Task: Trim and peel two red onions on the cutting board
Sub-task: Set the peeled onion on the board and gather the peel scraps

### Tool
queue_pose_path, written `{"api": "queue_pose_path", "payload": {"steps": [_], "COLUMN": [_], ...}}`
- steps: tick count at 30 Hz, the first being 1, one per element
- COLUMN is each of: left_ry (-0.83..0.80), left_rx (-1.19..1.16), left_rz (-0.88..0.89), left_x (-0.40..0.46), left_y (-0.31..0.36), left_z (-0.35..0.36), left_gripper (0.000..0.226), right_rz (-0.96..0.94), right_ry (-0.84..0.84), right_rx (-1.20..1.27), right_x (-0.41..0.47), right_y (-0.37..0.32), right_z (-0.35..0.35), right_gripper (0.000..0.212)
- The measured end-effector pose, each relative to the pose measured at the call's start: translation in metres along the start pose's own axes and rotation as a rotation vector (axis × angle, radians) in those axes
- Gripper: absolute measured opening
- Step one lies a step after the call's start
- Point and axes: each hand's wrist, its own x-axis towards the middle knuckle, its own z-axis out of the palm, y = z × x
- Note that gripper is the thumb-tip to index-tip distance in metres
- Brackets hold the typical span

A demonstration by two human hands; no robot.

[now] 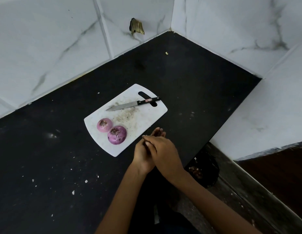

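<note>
Two peeled red onions lie side by side at the near left end of the white cutting board [146, 119], cut ends up: a smaller one [104, 125] and a larger one [116, 135]. A black-handled knife [133, 105] rests across the board's far end, blade pointing left. My left hand [141, 157] and my right hand [164, 149] are pressed together just off the board's near right edge. The right lies over the left, fingers fairly straight. I see nothing held between them, though the palms are hidden.
The board sits on a black counter [45, 157] strewn with small white flecks, in a corner of marble-tiled walls [45, 48]. Onion crumbs dust the board's middle. Below the counter's right edge stands a dark bin [203, 171] with scraps in it.
</note>
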Motion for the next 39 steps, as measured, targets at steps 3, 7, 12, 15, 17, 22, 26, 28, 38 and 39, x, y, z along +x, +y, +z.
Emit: {"api": "queue_pose_path", "payload": {"steps": [3,7,12,15,17,22,26,28,38,39], "left_ry": [0.012,0.044,0.026,-0.009,-0.013,-0.034,-0.039,-0.039,-0.049,-0.05], "left_rx": [-0.069,-0.07,-0.127,-0.199,-0.226,-0.224,-0.236,-0.247,-0.241,-0.238], "left_rz": [-0.013,-0.01,0.029,0.077,0.104,0.121,0.12,0.125,0.107,0.102], "left_x": [-0.001,0.003,0.002,0.0,-0.001,-0.002,-0.002,-0.003,-0.003,-0.003], "left_y": [0.002,0.001,0.001,0.014,0.023,0.032,0.033,0.034,0.03,0.03], "left_z": [0.004,0.003,0.002,-0.001,-0.005,-0.007,-0.006,-0.005,-0.003,-0.003], "left_gripper": [0.045,0.035,0.042,0.052,0.054,0.054,0.054,0.051,0.052,0.051], "right_rz": [-0.053,0.004,0.007,0.128,0.222,0.046,-0.175,-0.298,-0.297,-0.265], "right_ry": [0.195,0.208,0.324,0.373,0.208,-0.048,-0.089,-0.041,-0.001,-0.019], "right_rx": [0.06,0.211,0.275,0.059,-0.122,-0.468,-0.564,-0.622,-0.56,-0.529], "right_x": [-0.003,0.002,0.008,0.013,0.011,-0.012,-0.033,-0.046,-0.036,-0.032], "right_y": [0.0,0.007,0.017,0.048,0.071,0.057,0.042,0.041,0.047,0.045], "right_z": [-0.002,-0.012,-0.029,-0.031,-0.018,0.03,0.052,0.049,0.029,0.027], "right_gripper": [0.024,0.021,0.024,0.026,0.036,0.051,0.045,0.041,0.024,0.028]}}
